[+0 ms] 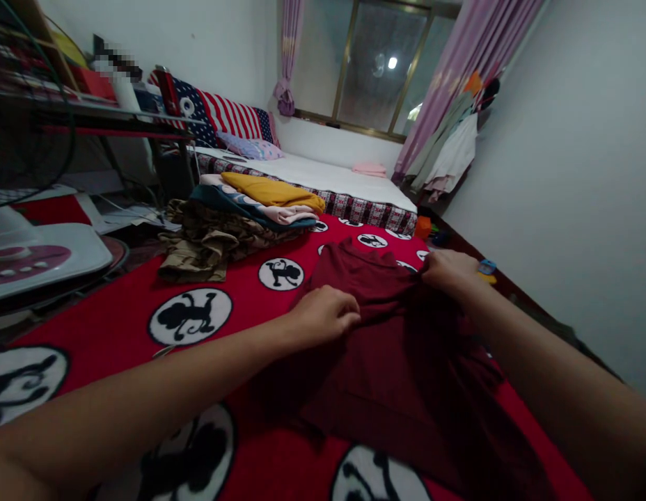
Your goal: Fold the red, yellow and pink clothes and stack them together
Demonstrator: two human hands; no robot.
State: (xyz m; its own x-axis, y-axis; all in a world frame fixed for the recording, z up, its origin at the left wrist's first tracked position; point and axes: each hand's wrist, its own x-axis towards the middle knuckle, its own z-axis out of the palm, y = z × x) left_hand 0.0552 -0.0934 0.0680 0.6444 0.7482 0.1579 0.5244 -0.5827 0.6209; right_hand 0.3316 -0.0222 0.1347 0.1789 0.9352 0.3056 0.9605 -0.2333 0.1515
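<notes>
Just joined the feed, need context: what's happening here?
A person has both bare hands on a dark red garment spread over a red blanket with monkey prints. The left hand and the right hand each grip its cloth, the right farther up in view. Beyond the left hand sits a pile of folded clothes, mustard yellow on top, with neither hand touching it.

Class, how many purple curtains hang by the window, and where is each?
2: the left curtain at the window's left side, the right curtain at its right.
</notes>
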